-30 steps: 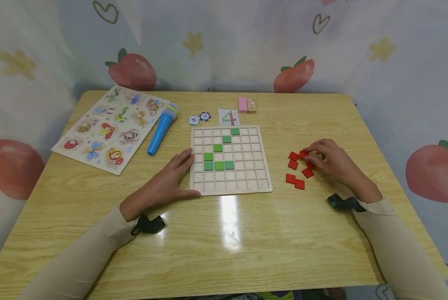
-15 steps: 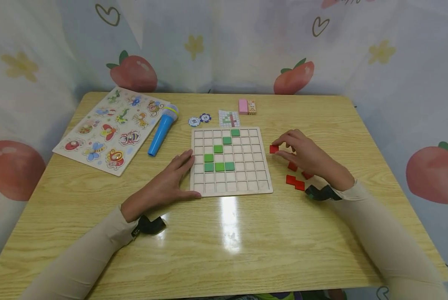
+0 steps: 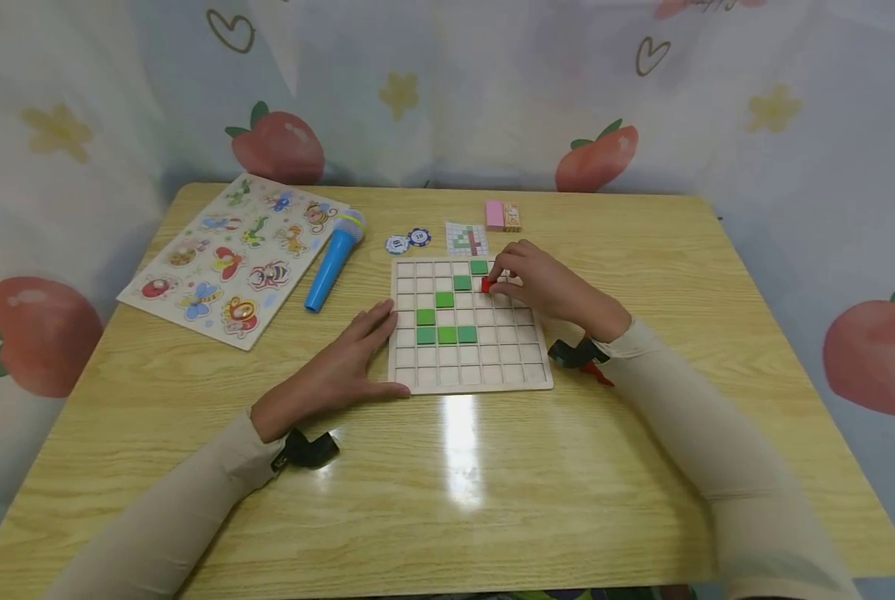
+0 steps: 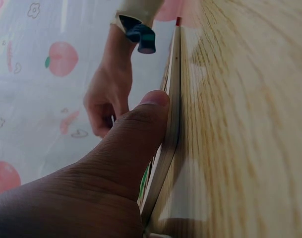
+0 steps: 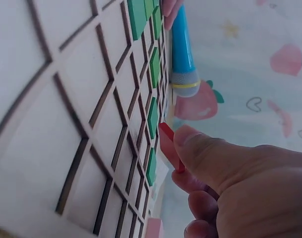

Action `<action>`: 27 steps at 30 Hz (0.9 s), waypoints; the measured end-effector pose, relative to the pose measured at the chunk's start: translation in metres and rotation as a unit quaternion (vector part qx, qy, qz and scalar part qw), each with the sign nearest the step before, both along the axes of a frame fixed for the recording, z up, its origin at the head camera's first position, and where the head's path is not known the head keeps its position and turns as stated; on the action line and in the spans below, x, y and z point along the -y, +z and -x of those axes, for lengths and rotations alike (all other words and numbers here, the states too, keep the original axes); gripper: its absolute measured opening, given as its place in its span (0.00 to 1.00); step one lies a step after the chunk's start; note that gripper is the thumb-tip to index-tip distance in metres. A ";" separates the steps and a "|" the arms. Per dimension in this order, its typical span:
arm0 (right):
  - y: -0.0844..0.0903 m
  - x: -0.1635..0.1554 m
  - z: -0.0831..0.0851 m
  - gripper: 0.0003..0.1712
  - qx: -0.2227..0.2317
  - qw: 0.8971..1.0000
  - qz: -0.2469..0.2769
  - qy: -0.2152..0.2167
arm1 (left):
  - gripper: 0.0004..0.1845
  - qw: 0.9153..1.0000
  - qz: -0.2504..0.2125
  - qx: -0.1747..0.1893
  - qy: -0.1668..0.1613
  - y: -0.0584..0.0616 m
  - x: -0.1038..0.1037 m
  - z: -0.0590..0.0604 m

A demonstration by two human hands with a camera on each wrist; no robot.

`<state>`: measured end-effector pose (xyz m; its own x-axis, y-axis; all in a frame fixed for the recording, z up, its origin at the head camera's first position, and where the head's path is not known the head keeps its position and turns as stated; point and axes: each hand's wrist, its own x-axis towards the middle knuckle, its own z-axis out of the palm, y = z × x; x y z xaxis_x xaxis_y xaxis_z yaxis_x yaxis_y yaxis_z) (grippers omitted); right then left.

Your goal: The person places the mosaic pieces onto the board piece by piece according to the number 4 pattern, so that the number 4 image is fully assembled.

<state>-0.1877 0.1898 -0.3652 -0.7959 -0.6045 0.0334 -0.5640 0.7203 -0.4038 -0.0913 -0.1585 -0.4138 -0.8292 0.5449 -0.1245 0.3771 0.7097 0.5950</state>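
Note:
A wooden grid board lies mid-table, with several green tiles seated in its squares. My left hand rests at its left side, fingers along the edge and thumb on the near left corner; in the left wrist view the thumb presses the board's side. Over the upper right of the grid, my right hand pinches a red square tile between thumb and fingertips. The right wrist view shows this tile tilted, close above the board. More red tiles are mostly hidden under the right forearm.
A small pattern card sits just behind the board, near two poker chips and a pink-and-patterned block pair. A blue toy microphone and an insect puzzle board occupy the left. A printed curtain hangs behind the table.
My right hand has picked up a red tile from the pile at right and carried it left over the board. The left hand stays at the board's edge.

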 end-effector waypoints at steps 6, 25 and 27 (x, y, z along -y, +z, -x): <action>-0.004 0.006 0.006 0.05 0.001 1.000 -0.002 -0.004 | 0.66 1.000 -0.002 -0.006 -0.004 0.000 -0.003 0.000; -0.023 0.012 0.016 0.03 -0.014 0.999 0.027 0.024 | 0.67 1.000 0.000 -0.017 -0.008 -0.001 0.000 0.000; -0.023 0.012 0.015 0.03 -0.019 0.999 0.023 0.030 | 0.67 1.000 0.000 -0.016 -0.007 -0.001 0.000 0.000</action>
<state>-0.2025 0.1779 -0.3878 -0.7563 -0.6476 0.0928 -0.6209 0.6660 -0.4134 -0.0914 -0.1583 -0.4150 -0.8247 0.5569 -0.0988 0.4060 0.7044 0.5822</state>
